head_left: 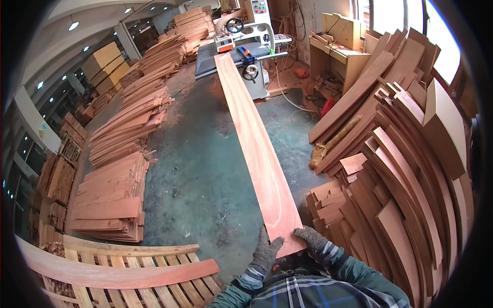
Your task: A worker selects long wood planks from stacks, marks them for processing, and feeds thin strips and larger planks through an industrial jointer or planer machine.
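A long reddish wooden board [259, 149] stretches away from my body. Its far end rests on the grey table of a woodworking machine [209, 60] with black handwheels. Both my hands wear grey knitted gloves. My left hand [266, 252] grips the board's near left edge, thumb on top and fingers underneath, out of sight. On the near right corner, my right hand [311, 240] holds the opposite edge, its fingers also mostly hidden below. The near end of the board lies close to my waist.
Stacked boards [110, 197] line the left side of the floor. A slatted pallet [131, 251] with one plank [123, 275] on it sits at the lower left. Leaning boards [405, 215] and a broom [336, 141] crowd the right. A hose [280, 84] hangs by the machine.
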Motion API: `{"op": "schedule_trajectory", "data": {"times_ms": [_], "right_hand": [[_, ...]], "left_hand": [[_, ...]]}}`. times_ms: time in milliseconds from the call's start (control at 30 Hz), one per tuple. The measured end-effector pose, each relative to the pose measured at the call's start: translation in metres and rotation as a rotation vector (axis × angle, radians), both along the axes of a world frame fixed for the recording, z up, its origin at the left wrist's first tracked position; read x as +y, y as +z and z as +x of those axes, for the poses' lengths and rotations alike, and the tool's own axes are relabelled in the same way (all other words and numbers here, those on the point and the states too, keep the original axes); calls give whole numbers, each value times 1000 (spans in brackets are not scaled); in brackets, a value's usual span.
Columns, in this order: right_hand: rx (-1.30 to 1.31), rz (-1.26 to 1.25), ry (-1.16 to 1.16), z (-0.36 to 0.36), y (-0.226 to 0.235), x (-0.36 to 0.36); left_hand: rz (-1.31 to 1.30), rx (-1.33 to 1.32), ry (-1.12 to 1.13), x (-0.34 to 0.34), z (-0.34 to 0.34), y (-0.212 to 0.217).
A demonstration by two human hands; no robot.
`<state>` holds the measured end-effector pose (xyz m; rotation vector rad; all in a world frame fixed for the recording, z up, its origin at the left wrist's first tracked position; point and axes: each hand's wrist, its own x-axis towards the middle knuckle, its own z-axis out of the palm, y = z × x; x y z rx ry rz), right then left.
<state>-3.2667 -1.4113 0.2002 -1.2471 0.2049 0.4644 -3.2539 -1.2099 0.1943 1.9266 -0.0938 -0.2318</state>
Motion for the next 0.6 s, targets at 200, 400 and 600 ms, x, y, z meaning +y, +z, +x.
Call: {"op": "schedule_trajectory", "data": {"times_ms": [200, 400, 600], "right_hand": [[-507, -349, 154, -16, 11, -3], [-236, -286, 101, -7, -16, -6], [-433, -332, 210, 37, 7, -24]], "left_hand": [[-214, 38, 90, 0, -11, 14], [79, -53, -1, -1, 2, 21], [106, -75, 61, -17, 40, 20]]}}
